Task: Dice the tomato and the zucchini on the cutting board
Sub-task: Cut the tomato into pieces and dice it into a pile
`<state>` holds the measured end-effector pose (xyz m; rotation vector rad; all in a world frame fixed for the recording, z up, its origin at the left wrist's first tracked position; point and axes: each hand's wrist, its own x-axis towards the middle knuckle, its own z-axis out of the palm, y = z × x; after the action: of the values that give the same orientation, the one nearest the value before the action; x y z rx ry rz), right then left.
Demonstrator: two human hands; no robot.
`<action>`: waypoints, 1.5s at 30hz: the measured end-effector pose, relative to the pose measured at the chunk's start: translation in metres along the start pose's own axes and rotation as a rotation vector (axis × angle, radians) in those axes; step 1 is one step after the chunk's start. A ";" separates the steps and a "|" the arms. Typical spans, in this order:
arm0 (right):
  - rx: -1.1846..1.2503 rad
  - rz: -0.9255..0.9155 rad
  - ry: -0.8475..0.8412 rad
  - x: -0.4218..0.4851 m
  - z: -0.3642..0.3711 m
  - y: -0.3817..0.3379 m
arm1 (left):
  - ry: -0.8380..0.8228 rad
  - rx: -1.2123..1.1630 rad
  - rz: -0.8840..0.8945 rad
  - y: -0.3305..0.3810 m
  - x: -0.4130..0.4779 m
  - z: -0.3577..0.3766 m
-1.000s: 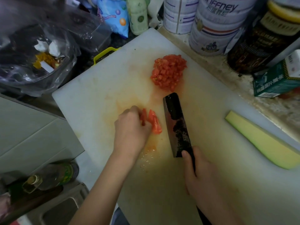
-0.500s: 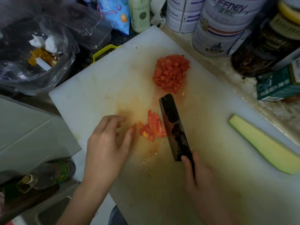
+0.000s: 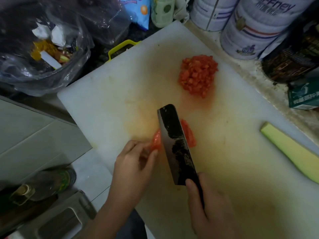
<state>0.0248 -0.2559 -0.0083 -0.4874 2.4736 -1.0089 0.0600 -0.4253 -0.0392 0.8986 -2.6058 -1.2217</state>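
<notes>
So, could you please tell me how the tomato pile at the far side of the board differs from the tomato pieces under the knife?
The diced tomato pile is small cubes in a heap; the tomato pieces are larger chunks, not yet diced. The diced tomato pile sits untouched, farther from the person; the tomato pieces lie under the knife, with the left hand holding one end. Both are red and rest on the cutting board.

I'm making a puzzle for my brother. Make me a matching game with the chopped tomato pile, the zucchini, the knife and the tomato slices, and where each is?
1 chopped tomato pile
2 zucchini
3 knife
4 tomato slices

A gripped by the right hand
B not diced, at the right of the cutting board
C heaped at the board's far side
D under the blade, steadied by the left hand

Pairs: 1-C, 2-B, 3-A, 4-D.
</notes>
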 end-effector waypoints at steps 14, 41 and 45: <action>-0.213 0.053 0.139 0.005 0.039 -0.035 | -0.073 -0.069 -0.069 -0.007 0.016 0.000; -0.280 0.087 0.224 0.019 0.063 -0.039 | 0.007 -0.121 -0.066 -0.007 0.011 0.005; -0.203 0.050 0.315 0.064 0.067 -0.045 | 0.047 -0.125 -0.062 -0.006 0.009 0.007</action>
<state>0.0110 -0.3545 -0.0351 -0.3476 2.8724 -0.8754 0.0530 -0.4287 -0.0496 0.9783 -2.4521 -1.3444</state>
